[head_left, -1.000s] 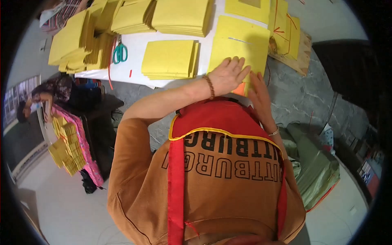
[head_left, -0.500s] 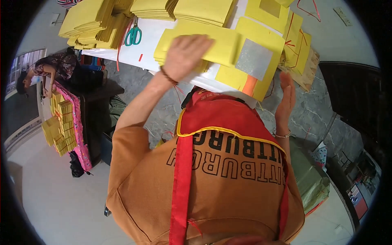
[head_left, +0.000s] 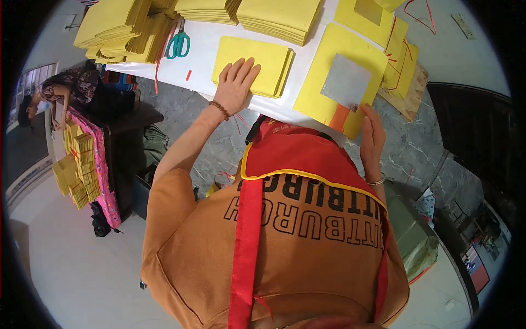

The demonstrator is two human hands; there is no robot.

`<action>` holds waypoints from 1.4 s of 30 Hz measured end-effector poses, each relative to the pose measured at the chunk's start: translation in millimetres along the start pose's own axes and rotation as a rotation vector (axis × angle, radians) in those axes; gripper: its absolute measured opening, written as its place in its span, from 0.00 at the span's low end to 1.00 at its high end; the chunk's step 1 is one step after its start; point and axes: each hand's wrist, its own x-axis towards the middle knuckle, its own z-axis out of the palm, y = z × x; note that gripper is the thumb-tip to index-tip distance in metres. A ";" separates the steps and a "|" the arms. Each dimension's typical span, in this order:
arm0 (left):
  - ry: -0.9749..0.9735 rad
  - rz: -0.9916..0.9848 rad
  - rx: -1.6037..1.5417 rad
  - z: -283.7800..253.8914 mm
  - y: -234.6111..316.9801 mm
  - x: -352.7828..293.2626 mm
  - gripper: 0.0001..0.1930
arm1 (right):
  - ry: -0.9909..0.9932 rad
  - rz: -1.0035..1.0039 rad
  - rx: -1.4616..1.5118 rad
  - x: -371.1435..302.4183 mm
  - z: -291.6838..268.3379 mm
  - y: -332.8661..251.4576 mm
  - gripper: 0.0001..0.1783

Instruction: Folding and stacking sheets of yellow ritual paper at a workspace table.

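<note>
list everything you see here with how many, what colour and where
Folded pile: one, yellow, table's near side
Flat sheet: one, yellow, right of pile
Square: one, silver-grey, on flat sheet
Strip: one, orange, near end of flat sheet
Stacks: several, yellow, table's far side
Scissors: one pair, teal handles, left of pile
Scrap: one, red, below scissors
Table: one, white top, upper centre
Co-worker: one, far left
Cloth: one, pink, left, beside yellow bundles
Apron: one, red, yellow trim, on wearer
Pullover: one, brown, under apron
Left hand: one, flat on pile
Right hand: one, by flat sheet's right edge
</note>
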 end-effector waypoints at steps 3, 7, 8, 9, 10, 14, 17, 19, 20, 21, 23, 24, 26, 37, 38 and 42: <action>-0.003 -0.027 0.035 1.4 0.9 -0.9 0.38 | -0.020 -0.148 -0.225 3.3 2.0 2.6 0.13; -0.024 0.033 0.022 -6.7 -3.0 2.1 0.39 | -0.052 -0.347 -0.573 8.7 4.4 10.5 0.13; -0.049 0.056 -0.001 -12.2 -5.0 4.3 0.40 | -0.043 -0.339 -0.576 9.1 4.6 11.1 0.13; -0.051 0.065 -0.003 -19.5 -4.6 6.5 0.40 | -0.050 -0.353 -0.577 9.5 4.4 11.6 0.14; -0.075 0.059 -0.074 -28.9 -4.0 9.7 0.41 | -0.052 -0.363 -0.583 9.4 3.9 11.8 0.14; -0.065 0.144 -0.190 -57.0 11.4 24.3 0.42 | -0.016 -0.355 -0.502 10.9 5.3 22.3 0.13; -0.037 0.237 -0.287 -65.1 45.9 37.3 0.37 | -0.022 -0.336 -0.429 11.7 6.2 19.1 0.12; -0.037 0.385 -0.502 -59.3 77.0 48.6 0.30 | -0.022 -0.346 -0.392 12.5 7.8 22.6 0.11; -0.041 0.401 -0.510 -54.0 91.4 53.2 0.30 | -0.011 -0.334 -0.401 12.0 7.8 23.1 0.11; -0.019 0.443 -0.455 -47.7 104.6 56.3 0.27 | -0.018 -0.308 -0.363 12.7 8.1 23.2 0.11; 0.002 0.494 -0.402 -38.7 115.7 59.6 0.24 | -0.018 -0.278 -0.326 12.9 4.6 25.0 0.10; 0.014 0.520 -0.352 -36.2 116.7 63.7 0.24 | -0.022 -0.275 -0.299 13.1 3.8 26.1 0.09; 0.036 0.547 -0.353 -34.8 115.5 69.0 0.19 | -0.018 -0.269 -0.270 14.2 3.2 27.9 0.09; 0.001 0.453 -0.751 -27.7 107.8 93.3 0.08 | -0.041 -0.176 -0.027 14.7 1.1 37.3 0.16; -0.047 0.410 -0.756 -28.0 107.4 94.5 0.08 | -0.040 -0.177 -0.028 14.3 1.3 37.5 0.16; -0.068 0.340 -0.813 -28.5 106.4 94.7 0.08 | -0.032 -0.177 0.085 12.5 2.0 35.3 0.22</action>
